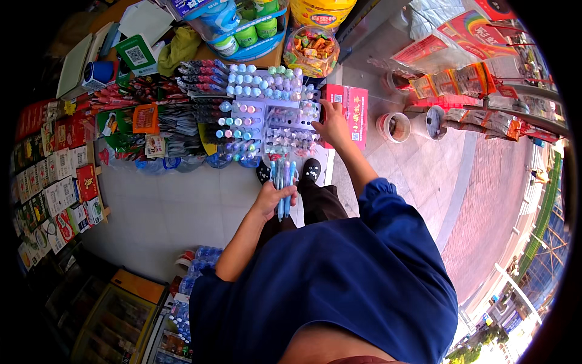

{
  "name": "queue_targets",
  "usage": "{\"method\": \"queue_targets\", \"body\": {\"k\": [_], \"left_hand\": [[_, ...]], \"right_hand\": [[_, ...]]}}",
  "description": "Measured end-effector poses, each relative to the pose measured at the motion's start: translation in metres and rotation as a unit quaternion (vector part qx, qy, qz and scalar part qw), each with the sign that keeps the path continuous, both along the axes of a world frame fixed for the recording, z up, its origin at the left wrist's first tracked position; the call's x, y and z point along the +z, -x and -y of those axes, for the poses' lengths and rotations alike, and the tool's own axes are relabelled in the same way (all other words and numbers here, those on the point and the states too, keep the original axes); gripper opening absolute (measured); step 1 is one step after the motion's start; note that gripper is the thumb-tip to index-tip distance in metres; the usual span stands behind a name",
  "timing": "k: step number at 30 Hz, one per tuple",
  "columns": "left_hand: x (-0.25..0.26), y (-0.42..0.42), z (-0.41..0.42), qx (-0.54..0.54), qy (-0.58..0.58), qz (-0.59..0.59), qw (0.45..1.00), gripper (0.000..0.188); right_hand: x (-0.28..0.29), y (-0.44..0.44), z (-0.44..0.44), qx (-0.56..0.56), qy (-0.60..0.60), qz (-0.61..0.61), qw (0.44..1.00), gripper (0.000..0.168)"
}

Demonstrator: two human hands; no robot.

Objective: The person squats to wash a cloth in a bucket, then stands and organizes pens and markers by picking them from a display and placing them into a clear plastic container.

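My left hand (275,197) is closed around a bundle of blue and clear pens (283,186), held upright below the display. My right hand (331,122) reaches to the right edge of a pen display rack (278,111), its fingers spread beside a row of holes; whether a fingertip touches a pen there I cannot tell. Pens with round pastel tops (248,86) fill the rack's upper and left rows. Pens with small decorated tops (291,136) stand in its lower part. Behind my right hand is a red cardboard box (357,116).
A jar of wrapped candy (312,51) and a blue rack of green-lidded tubs (248,34) stand behind the display. Packaged goods (177,123) lie to its left. White buckets (393,127) stand on the floor at right. Bottled drinks (195,273) and a yellow-framed cabinet (113,318) are at lower left.
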State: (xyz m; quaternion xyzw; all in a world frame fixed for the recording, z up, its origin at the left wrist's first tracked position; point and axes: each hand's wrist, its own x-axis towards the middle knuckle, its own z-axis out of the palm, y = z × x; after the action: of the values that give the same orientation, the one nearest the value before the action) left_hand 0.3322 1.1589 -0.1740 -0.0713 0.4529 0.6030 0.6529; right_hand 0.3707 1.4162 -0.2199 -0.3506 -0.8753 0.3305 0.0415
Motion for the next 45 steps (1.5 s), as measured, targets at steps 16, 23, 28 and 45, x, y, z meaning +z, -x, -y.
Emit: {"method": "queue_targets", "body": {"k": [16, 23, 28, 45], "left_hand": [[-0.004, -0.006, 0.014, 0.015, 0.043, -0.028, 0.999, 0.027], [-0.002, -0.002, 0.008, 0.013, 0.056, -0.025, 0.998, 0.027], [0.0, -0.004, 0.003, 0.004, 0.054, -0.033, 0.998, 0.024], [-0.005, 0.001, 0.006, -0.003, 0.074, -0.059, 0.995, 0.025]], "right_hand": [[-0.05, 0.027, -0.014, 0.125, -0.003, -0.078, 0.989, 0.03], [-0.055, 0.033, -0.009, 0.129, -0.024, 0.012, 0.991, 0.04], [-0.056, 0.027, -0.016, 0.153, -0.022, -0.056, 0.986, 0.03], [-0.012, 0.028, -0.034, 0.059, 0.0, -0.094, 0.994, 0.025]]}}
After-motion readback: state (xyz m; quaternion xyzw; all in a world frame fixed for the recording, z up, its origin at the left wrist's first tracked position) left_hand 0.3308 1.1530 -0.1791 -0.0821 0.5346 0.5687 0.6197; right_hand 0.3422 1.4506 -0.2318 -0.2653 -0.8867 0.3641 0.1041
